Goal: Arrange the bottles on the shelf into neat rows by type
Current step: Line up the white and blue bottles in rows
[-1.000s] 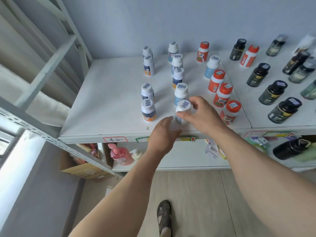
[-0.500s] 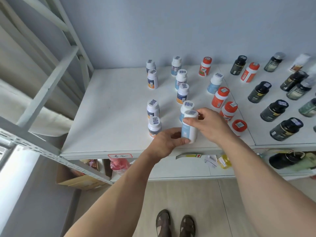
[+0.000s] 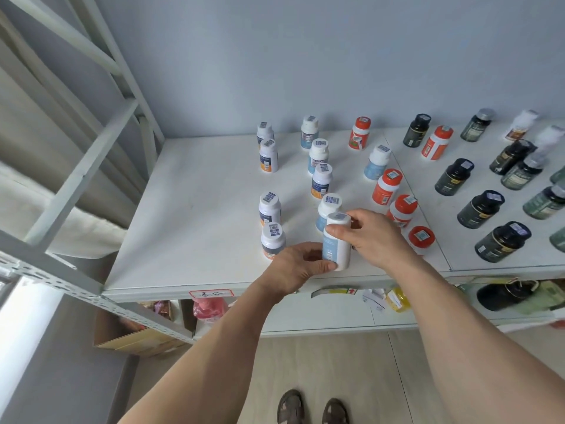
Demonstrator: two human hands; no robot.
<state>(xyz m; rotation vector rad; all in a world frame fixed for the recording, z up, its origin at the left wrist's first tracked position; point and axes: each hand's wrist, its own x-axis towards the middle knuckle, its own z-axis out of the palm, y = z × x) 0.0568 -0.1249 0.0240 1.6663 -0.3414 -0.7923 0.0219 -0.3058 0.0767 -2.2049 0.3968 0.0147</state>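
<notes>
A white bottle with a light blue label (image 3: 335, 244) is held just above the front edge of the white shelf (image 3: 195, 209). My right hand (image 3: 376, 238) grips its upper part from the right, and my left hand (image 3: 298, 269) holds its base with thumb and fingers. Behind it stands another blue-label white bottle (image 3: 327, 208). To the left stand white bottles with dark and orange labels (image 3: 272, 238). Orange-capped bottles (image 3: 386, 186) line up to the right, and dark bottles (image 3: 480, 209) fill the far right.
A grey metal rack frame (image 3: 76, 175) rises at the left. Below the shelf sit a pink bottle (image 3: 209, 310), a cardboard box (image 3: 134, 338) and a yellow item (image 3: 397, 299). The wall is close behind the bottles. My sandalled feet (image 3: 312, 408) stand on the floor.
My right hand has lifted the blue-label bottle off the shelf front and my left hand has closed under its base. The view has shifted slightly; the other bottles stay put.
</notes>
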